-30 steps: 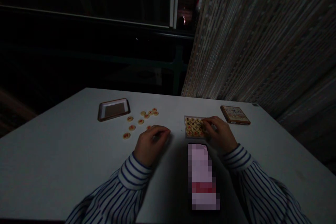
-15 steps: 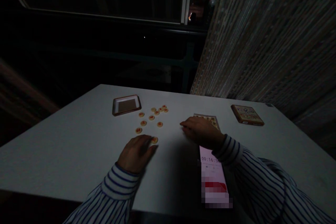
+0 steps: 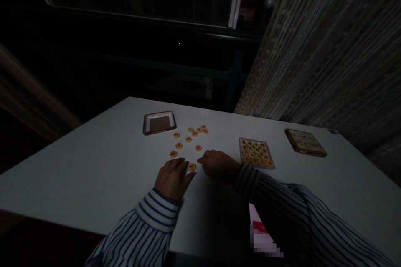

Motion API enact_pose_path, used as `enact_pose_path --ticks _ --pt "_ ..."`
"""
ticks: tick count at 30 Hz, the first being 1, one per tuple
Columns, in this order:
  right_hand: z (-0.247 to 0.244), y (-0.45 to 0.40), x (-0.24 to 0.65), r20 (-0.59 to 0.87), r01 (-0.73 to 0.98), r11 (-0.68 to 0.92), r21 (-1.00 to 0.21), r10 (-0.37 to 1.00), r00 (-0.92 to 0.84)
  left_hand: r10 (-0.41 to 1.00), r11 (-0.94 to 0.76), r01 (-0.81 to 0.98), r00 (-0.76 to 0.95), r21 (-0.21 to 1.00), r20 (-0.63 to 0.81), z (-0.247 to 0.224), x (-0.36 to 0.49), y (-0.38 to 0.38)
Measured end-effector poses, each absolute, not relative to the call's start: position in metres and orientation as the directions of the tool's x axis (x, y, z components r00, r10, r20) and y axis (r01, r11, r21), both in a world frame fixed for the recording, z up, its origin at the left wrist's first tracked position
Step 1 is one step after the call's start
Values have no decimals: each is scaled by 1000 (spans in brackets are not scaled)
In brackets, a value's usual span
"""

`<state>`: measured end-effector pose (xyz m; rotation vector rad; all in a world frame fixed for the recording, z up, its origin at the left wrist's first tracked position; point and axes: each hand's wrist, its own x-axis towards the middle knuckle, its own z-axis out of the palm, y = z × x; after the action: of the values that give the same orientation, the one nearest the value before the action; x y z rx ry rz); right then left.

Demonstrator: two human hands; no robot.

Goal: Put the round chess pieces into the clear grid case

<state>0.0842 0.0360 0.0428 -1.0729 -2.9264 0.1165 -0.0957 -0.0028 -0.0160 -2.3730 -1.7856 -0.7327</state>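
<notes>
A round xiangqi piece (image 3: pixel 192 167) with a red character lies on the white table between my hands. My left hand (image 3: pixel 171 178) rests just left of it, thumb and forefinger apart around its near side. From the right, my right hand (image 3: pixel 218 166) reaches in with bent fingers, its fingertips close to the piece but not round it; nothing shows in them. Several more loose pieces (image 3: pixel 188 139) are scattered farther back. To the right, a clear square tray (image 3: pixel 273 167) holds rows of pieces with black and red characters.
An open shallow box part (image 3: pixel 145 127) stands at the back left. A closed printed box (image 3: pixel 305 142) lies at the right. A lit phone (image 3: pixel 263 238) is partly under my right forearm. A string curtain (image 3: pixel 282 71) hangs behind the white table (image 3: pixel 94 167).
My right hand has moved left, off the clear tray, to beside the near piece, so the tray now shows. My left hand stays by that piece. The view has shifted slightly.
</notes>
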Motion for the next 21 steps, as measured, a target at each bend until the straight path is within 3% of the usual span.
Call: enact_pose_path --ticks 13,21 --pt "31 40 72 -44 631 773 -61 630 -775 901 -312 919 206 241 381 -14 -92 -1" --pt "33 39 76 -17 619 769 -156 625 -781 874 -367 873 206 322 439 -11 -91 -1"
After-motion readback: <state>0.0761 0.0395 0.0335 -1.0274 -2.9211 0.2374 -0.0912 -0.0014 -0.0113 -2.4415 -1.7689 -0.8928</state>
